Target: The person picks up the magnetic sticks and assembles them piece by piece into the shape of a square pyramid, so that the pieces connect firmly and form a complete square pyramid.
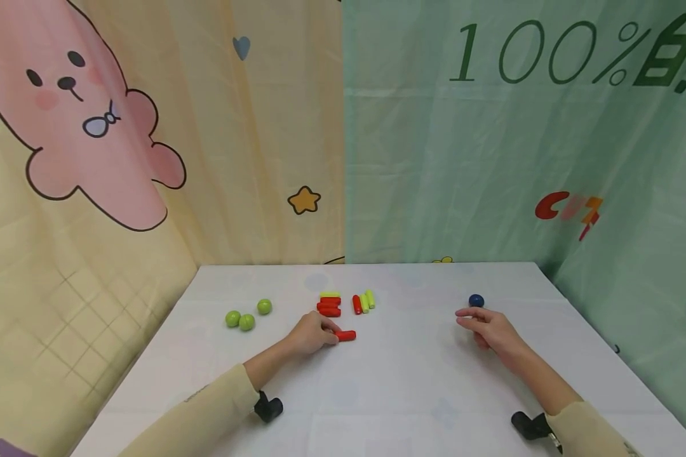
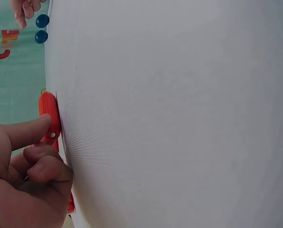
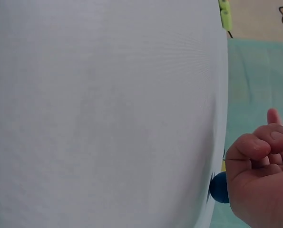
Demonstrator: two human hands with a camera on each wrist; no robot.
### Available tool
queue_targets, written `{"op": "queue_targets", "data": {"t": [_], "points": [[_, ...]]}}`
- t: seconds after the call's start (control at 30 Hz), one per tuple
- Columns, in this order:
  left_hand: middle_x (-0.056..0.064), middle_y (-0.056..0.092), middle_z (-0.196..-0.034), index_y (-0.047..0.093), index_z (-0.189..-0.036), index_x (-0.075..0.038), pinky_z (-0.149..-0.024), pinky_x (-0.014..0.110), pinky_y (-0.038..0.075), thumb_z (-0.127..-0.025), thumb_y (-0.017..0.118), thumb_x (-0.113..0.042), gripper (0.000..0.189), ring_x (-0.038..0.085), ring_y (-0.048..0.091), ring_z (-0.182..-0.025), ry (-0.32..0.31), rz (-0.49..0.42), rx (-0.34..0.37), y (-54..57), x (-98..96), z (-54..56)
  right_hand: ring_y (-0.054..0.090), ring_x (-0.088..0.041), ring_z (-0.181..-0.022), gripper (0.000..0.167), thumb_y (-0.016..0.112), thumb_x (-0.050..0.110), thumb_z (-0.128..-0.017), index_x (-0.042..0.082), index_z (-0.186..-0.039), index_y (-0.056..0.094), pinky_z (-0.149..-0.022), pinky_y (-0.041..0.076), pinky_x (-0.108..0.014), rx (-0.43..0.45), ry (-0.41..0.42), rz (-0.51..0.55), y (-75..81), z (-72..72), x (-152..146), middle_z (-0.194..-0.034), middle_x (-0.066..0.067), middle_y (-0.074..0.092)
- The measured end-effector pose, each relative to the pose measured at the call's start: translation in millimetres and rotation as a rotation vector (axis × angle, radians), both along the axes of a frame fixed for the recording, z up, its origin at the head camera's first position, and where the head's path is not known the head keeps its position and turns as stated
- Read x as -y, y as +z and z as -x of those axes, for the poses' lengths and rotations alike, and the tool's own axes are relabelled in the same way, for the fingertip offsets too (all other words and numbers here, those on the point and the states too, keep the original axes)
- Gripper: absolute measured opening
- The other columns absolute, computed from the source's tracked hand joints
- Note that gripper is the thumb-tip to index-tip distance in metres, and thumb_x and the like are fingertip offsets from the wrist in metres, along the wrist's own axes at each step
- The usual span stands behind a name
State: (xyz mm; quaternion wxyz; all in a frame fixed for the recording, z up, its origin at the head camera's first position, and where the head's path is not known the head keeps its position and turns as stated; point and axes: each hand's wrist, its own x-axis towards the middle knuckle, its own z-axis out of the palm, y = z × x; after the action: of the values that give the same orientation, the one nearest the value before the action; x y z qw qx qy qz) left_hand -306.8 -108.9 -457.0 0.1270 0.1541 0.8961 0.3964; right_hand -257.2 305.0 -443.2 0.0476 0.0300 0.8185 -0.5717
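My left hand pinches a short red cylinder with rounded ends between thumb and fingers, low over the white table. In the left wrist view the thumb overlaps one end of it, where a small pale spot shows. My right hand holds nothing; its index finger extends and its other fingers curl loosely. Just behind it is a blue ball, which shows past the hand's edge in the right wrist view. Two blue balls, one of them an upper ball, appear near the right hand in the left wrist view.
Beyond my left hand, several red cylinders and a yellow-green one lie stacked in a row. Right of them lie a red cylinder and two yellow-green ones. Three green balls sit at left. Printed curtains surround the white table.
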Motion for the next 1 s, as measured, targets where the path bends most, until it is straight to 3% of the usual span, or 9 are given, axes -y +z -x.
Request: {"op": "queue_targets", "data": {"t": [0.17, 0.37, 0.7, 1.0], "points": [[-0.001, 0.068, -0.091, 0.079, -0.105, -0.01, -0.071, 0.028, 0.047, -0.089, 0.075, -0.017, 0.018, 0.018, 0.055, -0.086, -0.062, -0.017, 0.025, 1.6, -2.5, -3.2, 0.031, -0.012, -0.055, 0.056, 0.069, 0.034, -0.096, -0.002, -0.136, 0.055, -0.055, 0.034, -0.028, 0.006, -0.015, 0.018, -0.6, 1.8, -7, -0.066, 0.005, 0.036], [-0.001, 0.069, -0.088, 0.079, -0.105, -0.011, -0.067, 0.028, 0.044, -0.089, 0.075, -0.016, 0.018, 0.018, 0.055, -0.082, -0.056, -0.04, 0.054, 3.8, -4.6, -8.1, 0.03, -0.011, -0.054, 0.057, 0.068, 0.034, -0.096, -0.001, -0.139, 0.054, -0.052, 0.033, -0.028, 0.006, -0.04, 0.012, -3.2, 6.7, -20, -0.068, 0.005, 0.037], [0.0, 0.064, -0.076, 0.079, -0.106, -0.01, -0.063, 0.027, 0.041, -0.09, 0.073, -0.015, 0.017, 0.016, 0.052, -0.073, -0.069, -0.043, 0.034, -0.9, -13.7, -23.0, 0.033, -0.011, -0.053, 0.055, 0.069, 0.03, -0.096, -0.002, -0.139, 0.053, -0.052, 0.034, -0.029, 0.001, -0.07, 0.029, -4.3, 6.5, -36, -0.063, 0.009, 0.036], [-0.002, 0.061, -0.075, 0.079, -0.103, -0.014, -0.062, 0.026, 0.04, -0.09, 0.073, -0.016, 0.015, 0.016, 0.051, -0.076, -0.079, -0.045, 0.03, -5.3, -20.1, -34.5, 0.032, -0.011, -0.051, 0.064, 0.07, 0.036, -0.095, 0.001, -0.144, 0.049, -0.051, 0.033, -0.029, 0.031, -0.09, 0.026, -10.9, 9.7, -47, -0.061, 0.008, 0.035]]}}
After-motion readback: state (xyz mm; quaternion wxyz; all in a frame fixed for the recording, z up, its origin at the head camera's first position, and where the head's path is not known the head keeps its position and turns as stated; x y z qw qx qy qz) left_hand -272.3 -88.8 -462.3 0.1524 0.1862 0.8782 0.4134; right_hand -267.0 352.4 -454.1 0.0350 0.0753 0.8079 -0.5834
